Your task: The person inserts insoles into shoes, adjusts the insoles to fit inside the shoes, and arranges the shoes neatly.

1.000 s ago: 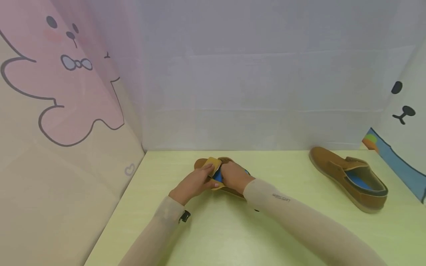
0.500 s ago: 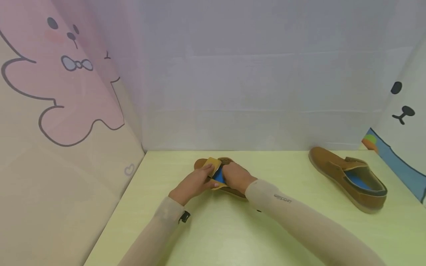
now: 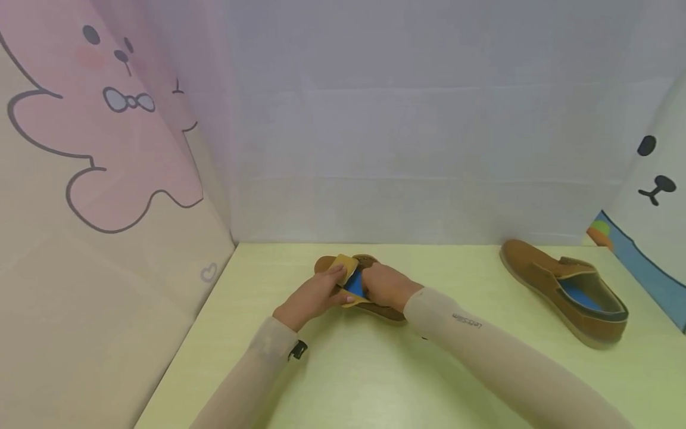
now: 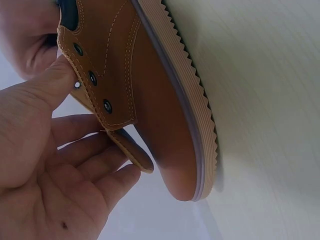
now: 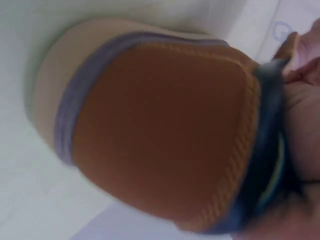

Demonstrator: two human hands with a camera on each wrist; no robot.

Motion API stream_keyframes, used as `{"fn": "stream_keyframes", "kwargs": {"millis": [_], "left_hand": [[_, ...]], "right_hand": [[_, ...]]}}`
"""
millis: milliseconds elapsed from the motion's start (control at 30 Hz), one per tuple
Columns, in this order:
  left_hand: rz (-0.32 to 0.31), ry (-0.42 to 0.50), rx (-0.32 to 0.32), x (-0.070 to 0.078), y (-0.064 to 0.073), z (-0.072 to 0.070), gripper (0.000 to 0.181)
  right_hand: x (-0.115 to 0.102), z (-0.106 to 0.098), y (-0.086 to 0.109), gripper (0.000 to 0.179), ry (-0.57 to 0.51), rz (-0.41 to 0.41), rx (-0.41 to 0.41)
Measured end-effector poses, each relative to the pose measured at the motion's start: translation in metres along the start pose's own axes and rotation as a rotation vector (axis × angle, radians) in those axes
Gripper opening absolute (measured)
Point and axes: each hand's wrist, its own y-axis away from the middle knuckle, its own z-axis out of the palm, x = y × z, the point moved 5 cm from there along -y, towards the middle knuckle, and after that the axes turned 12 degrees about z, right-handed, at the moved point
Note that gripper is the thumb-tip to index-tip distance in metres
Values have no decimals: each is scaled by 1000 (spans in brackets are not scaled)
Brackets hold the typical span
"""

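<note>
A brown shoe [image 3: 324, 263] lies on the table, toe to the left, its tan tongue [image 3: 343, 266] folded forward. My left hand [image 3: 309, 298] holds the tongue with its fingers. Its thumb presses on the edge of the eyelet flap [image 4: 100, 70], spreading the opening. Inside the shoe shows a blue insole [image 3: 355, 283]. My right hand [image 3: 388, 286] reaches down into the opening over this insole; its fingertips are hidden inside. The right wrist view shows the shoe's heel [image 5: 160, 130] close up, with the right hand beyond the dark collar.
A second brown shoe [image 3: 597, 330], also with a blue insole [image 3: 581, 297], stands at the table's right. White cloth [image 3: 418, 143] closes off the back, with cartoon-printed cloth [image 3: 123, 161] on the left. The pale yellow table [image 3: 348, 381] extends toward me.
My right hand has shifted slightly right, toward the heel, and more of the blue insole shows. My left hand keeps its place on the tongue. The head view has turned a little.
</note>
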Motion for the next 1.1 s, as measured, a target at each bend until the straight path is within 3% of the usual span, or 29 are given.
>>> {"fn": "stream_keyframes", "kwargs": {"millis": [133,300,567,800,1100], "left_hand": [[-8,8,-6,1,1,1,74],[-15,16,0,0,2,1,74],[-11,26,-7,1,1,0,74],[-13,38,-17,3,1,-2,75],[7,27,-10,3,2,-4,74]], "right_hand": [[0,-8,10,34,5,-84,-15],[5,-10,15,43,-93,-180,-38],[11,-8,10,41,-89,-130,-76],[10,-9,9,25,-59,-109,-77],[6,-14,9,25,50,-174,-163]]}}
